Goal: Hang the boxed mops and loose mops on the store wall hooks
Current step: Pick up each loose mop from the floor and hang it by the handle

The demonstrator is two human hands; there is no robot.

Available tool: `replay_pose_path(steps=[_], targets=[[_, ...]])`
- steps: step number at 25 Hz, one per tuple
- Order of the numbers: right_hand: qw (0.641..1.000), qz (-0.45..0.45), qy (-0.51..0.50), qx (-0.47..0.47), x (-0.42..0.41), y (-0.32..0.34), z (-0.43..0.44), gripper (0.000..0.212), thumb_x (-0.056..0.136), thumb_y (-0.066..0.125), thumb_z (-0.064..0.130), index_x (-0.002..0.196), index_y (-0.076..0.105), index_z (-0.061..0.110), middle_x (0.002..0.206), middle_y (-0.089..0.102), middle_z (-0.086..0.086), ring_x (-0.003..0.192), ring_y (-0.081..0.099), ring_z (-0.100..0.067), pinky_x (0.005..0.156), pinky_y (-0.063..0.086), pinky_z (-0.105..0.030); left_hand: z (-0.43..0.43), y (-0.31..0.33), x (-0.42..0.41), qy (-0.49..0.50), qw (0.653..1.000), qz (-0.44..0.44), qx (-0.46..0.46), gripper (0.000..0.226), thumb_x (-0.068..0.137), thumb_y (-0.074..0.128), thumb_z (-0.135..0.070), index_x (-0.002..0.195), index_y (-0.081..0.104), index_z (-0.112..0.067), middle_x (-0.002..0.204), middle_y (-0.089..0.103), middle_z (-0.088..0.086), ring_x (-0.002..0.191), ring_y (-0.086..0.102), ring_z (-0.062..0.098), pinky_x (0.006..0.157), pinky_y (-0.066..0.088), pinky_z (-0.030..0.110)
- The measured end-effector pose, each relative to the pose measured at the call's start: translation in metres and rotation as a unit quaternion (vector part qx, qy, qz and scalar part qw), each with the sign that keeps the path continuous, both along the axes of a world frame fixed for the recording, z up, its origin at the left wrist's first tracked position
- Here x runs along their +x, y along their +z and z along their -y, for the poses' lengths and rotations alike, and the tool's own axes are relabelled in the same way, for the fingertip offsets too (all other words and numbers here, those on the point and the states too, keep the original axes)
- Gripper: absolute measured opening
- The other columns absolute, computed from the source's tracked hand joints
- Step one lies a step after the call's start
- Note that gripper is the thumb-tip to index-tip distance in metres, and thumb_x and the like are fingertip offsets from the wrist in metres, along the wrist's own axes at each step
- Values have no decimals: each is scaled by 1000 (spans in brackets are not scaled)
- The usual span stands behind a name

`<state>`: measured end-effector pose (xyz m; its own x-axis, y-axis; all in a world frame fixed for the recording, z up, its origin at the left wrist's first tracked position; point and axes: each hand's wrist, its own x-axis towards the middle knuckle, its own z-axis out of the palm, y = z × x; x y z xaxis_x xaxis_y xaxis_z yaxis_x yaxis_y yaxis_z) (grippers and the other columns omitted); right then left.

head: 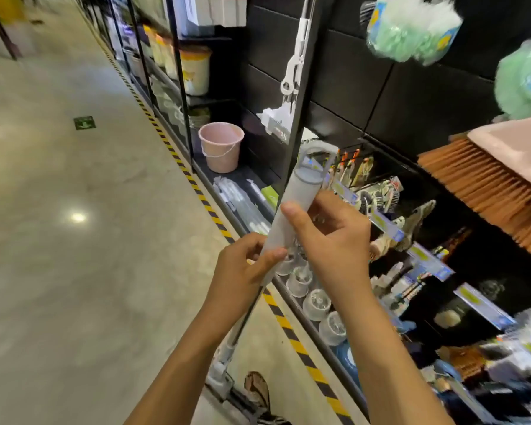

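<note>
I hold a loose mop by its grey handle grip (292, 207), whose hanging loop (316, 161) points up toward the black wall panel. My left hand (246, 268) wraps the lower end of the grip. My right hand (328, 234) pinches it higher up, thumb on the front. The thin pole runs down to the white mop head (224, 363) near the floor. Another white mop (292, 75) hangs on the wall behind a black upright post (307, 72).
A pink bucket (221, 145) sits on the low shelf at left. Green fluffy dusters (411, 29) hang at the upper right, and an orange-bristled broom (485, 191) juts out at right. Shelves of small goods (411, 240) run below. Yellow-black floor tape (282, 320) edges the aisle.
</note>
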<state>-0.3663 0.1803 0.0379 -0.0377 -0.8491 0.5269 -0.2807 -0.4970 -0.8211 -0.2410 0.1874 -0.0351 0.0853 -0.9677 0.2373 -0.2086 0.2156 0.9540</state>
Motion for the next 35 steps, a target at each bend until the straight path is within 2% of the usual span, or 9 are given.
replay_pose_path(steps=[2, 7, 13, 19, 25, 28, 30, 33, 35], targets=[[999, 17, 25, 14, 16, 3, 48, 31, 78, 64, 45, 77, 68, 15, 65, 57, 2, 60, 48, -4, 55, 41, -22, 41, 2, 13, 22, 1000, -2, 10, 34, 72, 57, -61, 69, 64, -28, 69, 66, -7, 64, 58, 9, 59, 43, 18], [993, 33, 103, 42, 62, 6, 155, 18, 75, 70, 41, 84, 69, 25, 67, 58, 15, 61, 51, 1, 60, 41, -14, 130, 2, 48, 93, 995, -42, 15, 46, 71, 55, -61, 78, 68, -18, 77, 69, 7, 77, 65, 26, 68, 52, 37], [986, 0, 165, 3, 132, -3, 226, 27, 80, 67, 36, 91, 72, 12, 78, 66, 1, 69, 60, -10, 62, 49, -21, 188, -9, 107, 124, 988, -92, 4, 39, 73, 52, -54, 75, 63, -16, 68, 63, -4, 63, 58, -4, 57, 42, 10], [988, -60, 145, -11, 215, -11, 294, 22, 85, 65, 30, 92, 71, 10, 77, 60, 10, 69, 56, -3, 61, 41, -10, 261, -28, 185, 93, 987, -132, 20, 30, 73, 55, -53, 77, 64, -24, 70, 65, -7, 66, 59, -1, 62, 44, 13], [987, -85, 129, -39, 328, -2, 354, 34, 84, 65, 35, 100, 73, 6, 89, 70, -4, 79, 63, -15, 64, 53, -33, 324, -18, 301, 68, 988, -138, 18, 29, 74, 55, -53, 83, 66, -27, 78, 69, 1, 74, 63, 4, 66, 51, 22], [989, -73, 116, -48, 355, -2, 372, 33, 85, 64, 34, 100, 73, 6, 90, 70, -1, 80, 63, -11, 64, 53, -27, 344, -13, 334, 59, 992, -108, 1, 24, 75, 55, -52, 79, 63, -29, 73, 67, -10, 70, 60, 0, 64, 46, 16], [992, -51, 113, -36, 362, -1, 384, 29, 85, 63, 34, 100, 71, 11, 91, 69, 4, 82, 64, -10, 66, 54, -25, 359, -8, 348, 53, 995, -86, -4, 21, 75, 57, -52, 76, 61, -32, 70, 65, -16, 68, 59, -2, 61, 44, 11], [994, -11, 110, -21, 367, 2, 403, 17, 83, 64, 34, 97, 69, 25, 91, 69, 10, 84, 67, -10, 70, 57, -30, 384, -4, 361, 44, 996, -72, -3, 18, 74, 61, -53, 73, 61, -36, 72, 65, -11, 71, 61, 5, 60, 45, 11], [994, 28, 109, -4, 367, 4, 417, 12, 82, 65, 35, 93, 66, 36, 89, 70, 16, 85, 68, -7, 72, 57, -24, 403, 1, 366, 33, 998, -58, 3, 21, 73, 62, -57, 73, 63, -36, 74, 66, -8, 74, 62, 9, 58, 46, 13]])
